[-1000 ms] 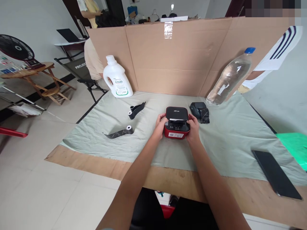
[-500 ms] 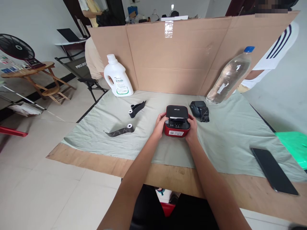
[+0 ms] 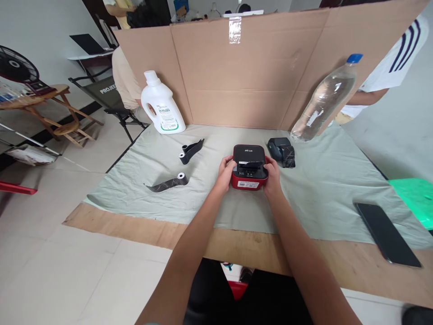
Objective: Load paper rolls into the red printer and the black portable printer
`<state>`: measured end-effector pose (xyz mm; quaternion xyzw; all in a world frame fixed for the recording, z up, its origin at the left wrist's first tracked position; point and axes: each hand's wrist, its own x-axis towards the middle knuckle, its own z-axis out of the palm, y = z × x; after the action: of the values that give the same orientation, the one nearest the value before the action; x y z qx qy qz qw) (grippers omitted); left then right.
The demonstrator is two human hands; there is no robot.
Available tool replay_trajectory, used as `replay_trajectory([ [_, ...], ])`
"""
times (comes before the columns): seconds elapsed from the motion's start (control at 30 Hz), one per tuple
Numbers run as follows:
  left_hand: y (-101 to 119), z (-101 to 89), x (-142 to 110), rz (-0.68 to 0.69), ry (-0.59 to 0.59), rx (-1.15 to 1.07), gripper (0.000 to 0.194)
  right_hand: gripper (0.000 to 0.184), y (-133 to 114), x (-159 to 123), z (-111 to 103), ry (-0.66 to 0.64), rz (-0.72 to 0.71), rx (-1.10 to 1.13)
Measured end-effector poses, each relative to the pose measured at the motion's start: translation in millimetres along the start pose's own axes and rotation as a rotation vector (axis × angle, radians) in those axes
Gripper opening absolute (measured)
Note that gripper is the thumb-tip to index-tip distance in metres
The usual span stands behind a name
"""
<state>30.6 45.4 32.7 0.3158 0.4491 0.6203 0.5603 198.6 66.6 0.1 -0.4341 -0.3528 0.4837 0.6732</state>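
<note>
A small red and black printer [image 3: 249,166] sits on the grey-green cloth [image 3: 324,189] in the middle of the table. My left hand [image 3: 225,173] grips its left side and my right hand [image 3: 271,175] grips its right side, fingers curled around the casing. A second black printer [image 3: 281,151] with dark patterned paper lies just to the right behind it. Two partly unrolled dark paper rolls lie to the left, one near [image 3: 169,182] and one farther back [image 3: 190,150].
A white detergent bottle [image 3: 159,106] and a clear water bottle [image 3: 324,104] stand against a cardboard screen [image 3: 243,76]. A black phone [image 3: 385,234] lies at the right table edge beside a green thing [image 3: 413,198]. Other people are behind the screen and at right.
Both hands stay on the red printer. The view has shifted slightly, so everything sits a little higher in the picture.
</note>
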Motion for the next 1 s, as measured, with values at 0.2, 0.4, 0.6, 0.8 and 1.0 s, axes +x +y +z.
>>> replay_trajectory([
  [0.2, 0, 2.3, -4, 0.018, 0.002, -0.004, 0.035, 0.046, -2, -4, -1, 0.006, -0.007, -0.028],
  [0.4, -7, -10.3, -21, 0.105, -0.04, 0.063, 0.042, 0.052, -11, -28, -13, -0.058, 0.031, -0.144],
  [0.6, -14, -16.3, -42, 0.222, -0.19, 0.212, 0.059, 0.082, -25, -62, -34, -0.337, -0.151, -0.485],
  [0.8, -7, -10.5, -9, 0.263, -0.156, 0.214, 0.059, 0.079, -27, -30, -13, -0.358, -0.254, -0.541],
  [1.0, 1, 1.5, 54, 0.249, -0.089, 0.115, 0.06, 0.078, -18, 26, 19, -0.377, -0.246, -0.505],
])
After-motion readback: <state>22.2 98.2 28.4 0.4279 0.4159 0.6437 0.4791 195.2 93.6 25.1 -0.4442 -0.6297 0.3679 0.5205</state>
